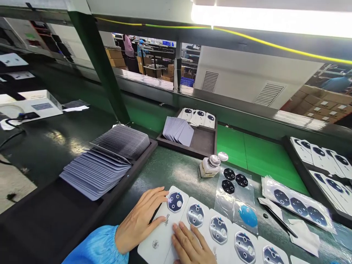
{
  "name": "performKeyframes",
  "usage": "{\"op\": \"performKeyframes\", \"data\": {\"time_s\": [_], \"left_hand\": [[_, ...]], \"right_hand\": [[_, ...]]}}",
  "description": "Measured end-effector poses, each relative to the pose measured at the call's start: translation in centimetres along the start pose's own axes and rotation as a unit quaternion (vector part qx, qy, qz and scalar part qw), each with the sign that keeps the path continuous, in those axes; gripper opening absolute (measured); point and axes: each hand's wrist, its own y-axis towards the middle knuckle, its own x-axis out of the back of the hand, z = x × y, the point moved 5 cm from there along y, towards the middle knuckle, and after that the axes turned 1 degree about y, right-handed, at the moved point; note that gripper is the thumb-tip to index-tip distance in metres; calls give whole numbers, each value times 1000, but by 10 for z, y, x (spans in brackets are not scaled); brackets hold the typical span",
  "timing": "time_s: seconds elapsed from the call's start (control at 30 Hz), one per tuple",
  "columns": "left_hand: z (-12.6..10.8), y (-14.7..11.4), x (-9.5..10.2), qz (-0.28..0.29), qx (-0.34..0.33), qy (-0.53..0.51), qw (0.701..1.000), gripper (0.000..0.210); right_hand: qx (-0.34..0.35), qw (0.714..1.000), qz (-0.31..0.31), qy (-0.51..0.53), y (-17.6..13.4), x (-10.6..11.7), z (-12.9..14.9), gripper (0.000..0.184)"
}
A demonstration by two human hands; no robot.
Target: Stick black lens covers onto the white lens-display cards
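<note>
Several white flat panels, each with a dark octagonal patch with round holes, lie in a slanting row along the bottom of the head view. My left hand rests with fingers stretched at the left edge of the leftmost white panel; its fingertips touch near the octagon and its thumb lies on the face. My right hand lies flat, fingers extended, over the seam between that panel and the second white panel. Neither hand grips anything. A clear sheet with black round stickers and a blue one lies beyond the row.
A black tray of stacked grey panels stands left. Behind is a smaller tray with grey and white panels. A dispenser bottle, black tweezers, bagged stickers and a right-hand tray of white panels surround the row.
</note>
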Motion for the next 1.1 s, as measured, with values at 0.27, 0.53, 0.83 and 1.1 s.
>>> {"op": "performKeyframes", "data": {"time_s": [0.27,0.53,0.83,1.1], "left_hand": [[-20,21,5,-43,-67,12,997,23],[-31,27,5,-85,-110,60,988,32],[-39,33,7,-55,-110,98,988,39],[-44,32,9,-87,-147,123,978,40]], "right_hand": [[-108,985,-129,34,17,-3,1,41],[-104,982,-157,27,18,-7,1,40],[-126,978,-166,20,21,-5,3,42],[-118,979,-164,17,20,-7,3,41]]}}
